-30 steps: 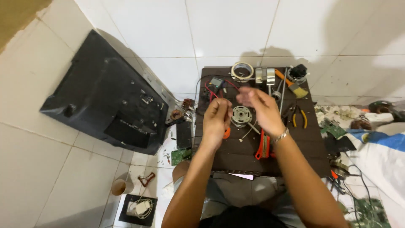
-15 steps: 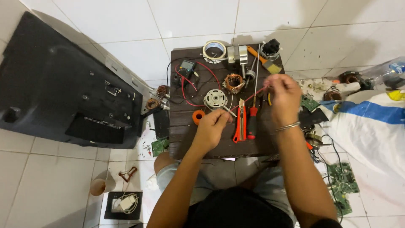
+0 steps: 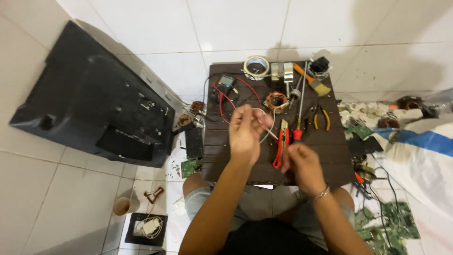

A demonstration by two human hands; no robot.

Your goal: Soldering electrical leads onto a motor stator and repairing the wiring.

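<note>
— White floor tiles are surrounding a dark board (image 3: pixel 325 141). Hands?
— Left hand (image 3: pixel 245 130), over the board's middle, is pinching pale wire (image 3: pixel 269 132). Right hand (image 3: pixel 302 165), curled at its near edge; contents hidden.
— Labels?
— Unreadable.

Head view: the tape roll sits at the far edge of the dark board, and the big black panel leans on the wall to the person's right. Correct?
Not quite. In the head view the tape roll does sit at the far edge of the dark board, but the big black panel is on the person's left, not the right.
</note>
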